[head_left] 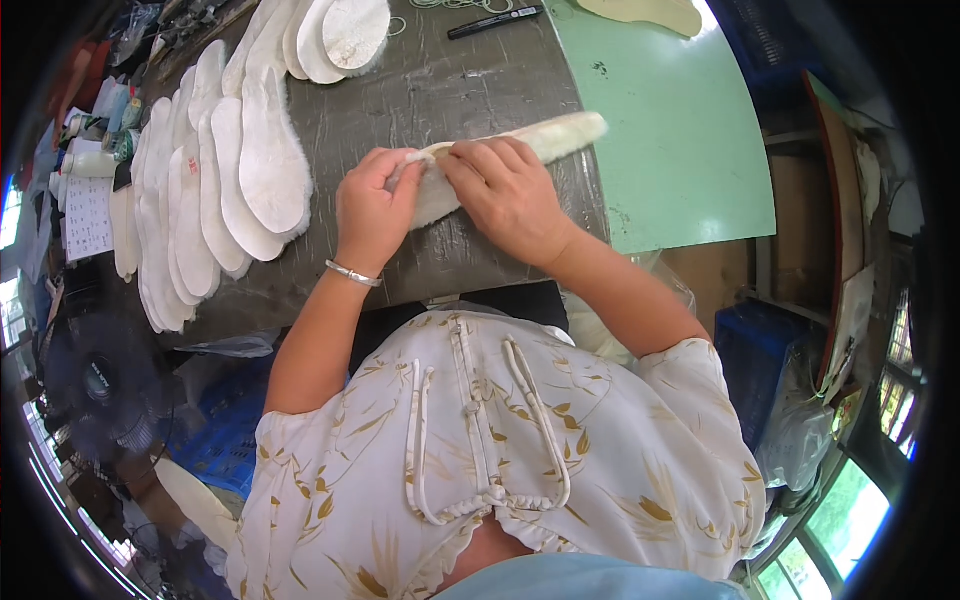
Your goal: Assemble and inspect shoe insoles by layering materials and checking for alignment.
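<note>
A white fleece-lined shoe insole (520,150) lies across the middle of the dark grey, scuffed bench (440,90), its far tip reaching toward the bench's right edge, its near end held in both hands. The left hand (372,208) is closed on that near end, fingertips pinched into the pile. The right hand (505,190) is clamped on the insole just beside it, fingers curled over the upper edge; the two hands nearly touch.

Risk noted: with both grips crowded at one end, the long free end is unsupported and could twist or drag on the rough bench surface, snagging the fleece. Uneven pinching may pull the pile loose from its backing.

Left of the hands, overlapping rows of white fleece insoles (215,180) lie fanned out, well within elbow range; a careless sweep could scatter them. A pale green board (680,150) adjoins the bench on the right. A black marker pen (495,20) rests at the far edge
</note>
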{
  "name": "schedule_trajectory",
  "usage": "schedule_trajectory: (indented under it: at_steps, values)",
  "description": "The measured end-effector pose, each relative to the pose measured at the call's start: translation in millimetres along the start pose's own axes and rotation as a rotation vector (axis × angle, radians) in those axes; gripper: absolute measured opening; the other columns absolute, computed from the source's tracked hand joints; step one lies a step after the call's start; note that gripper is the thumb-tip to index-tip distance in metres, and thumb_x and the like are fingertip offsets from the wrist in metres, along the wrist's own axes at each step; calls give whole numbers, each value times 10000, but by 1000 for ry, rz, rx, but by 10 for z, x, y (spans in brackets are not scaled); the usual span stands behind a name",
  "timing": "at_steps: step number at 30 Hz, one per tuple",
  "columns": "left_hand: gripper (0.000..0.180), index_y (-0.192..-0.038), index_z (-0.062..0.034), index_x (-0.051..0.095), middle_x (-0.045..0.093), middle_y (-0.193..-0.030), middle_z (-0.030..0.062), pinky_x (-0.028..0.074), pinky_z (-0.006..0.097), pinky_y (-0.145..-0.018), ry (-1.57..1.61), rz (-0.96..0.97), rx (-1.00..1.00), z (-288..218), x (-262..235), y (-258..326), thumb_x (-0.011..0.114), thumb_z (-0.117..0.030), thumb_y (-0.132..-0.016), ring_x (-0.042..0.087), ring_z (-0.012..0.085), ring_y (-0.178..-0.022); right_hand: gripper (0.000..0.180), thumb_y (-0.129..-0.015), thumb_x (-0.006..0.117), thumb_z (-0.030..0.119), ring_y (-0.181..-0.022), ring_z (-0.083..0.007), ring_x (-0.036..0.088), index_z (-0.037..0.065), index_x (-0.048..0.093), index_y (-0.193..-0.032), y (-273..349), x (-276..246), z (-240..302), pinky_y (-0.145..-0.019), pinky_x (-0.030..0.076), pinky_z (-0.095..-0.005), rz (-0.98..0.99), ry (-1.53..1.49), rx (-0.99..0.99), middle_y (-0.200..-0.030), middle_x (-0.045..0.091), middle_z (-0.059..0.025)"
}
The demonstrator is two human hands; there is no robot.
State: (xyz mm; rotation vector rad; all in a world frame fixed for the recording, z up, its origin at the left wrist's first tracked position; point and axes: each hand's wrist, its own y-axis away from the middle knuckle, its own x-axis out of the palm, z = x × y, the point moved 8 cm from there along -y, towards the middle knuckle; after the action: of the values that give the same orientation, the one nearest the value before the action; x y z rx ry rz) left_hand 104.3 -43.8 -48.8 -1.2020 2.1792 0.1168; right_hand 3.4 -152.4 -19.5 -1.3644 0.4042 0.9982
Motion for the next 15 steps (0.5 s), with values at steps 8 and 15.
schedule_trajectory:
  at_steps: [8,15]
  values:
    - [134,-937,2,693,692,-876,126,503,346,-717,7,-10,81,24,-75,-1,678,-104,-855,670,294,-769,348,-776,706,88,-826,-222,606,72,656,-1120,367,-60,-64,-806,472,-370,-130,-96,190,-956,637,-40]
    - [122,-931,-48,710,700,-893,75,483,356,-771,-31,-8,103,24,-58,48,692,-139,-852,652,270,-801,407,-734,684,131,-916,-215,593,123,681,-1140,95,-74,-117,-876,465,-360,-67,-6,1,-1042,618,-24]
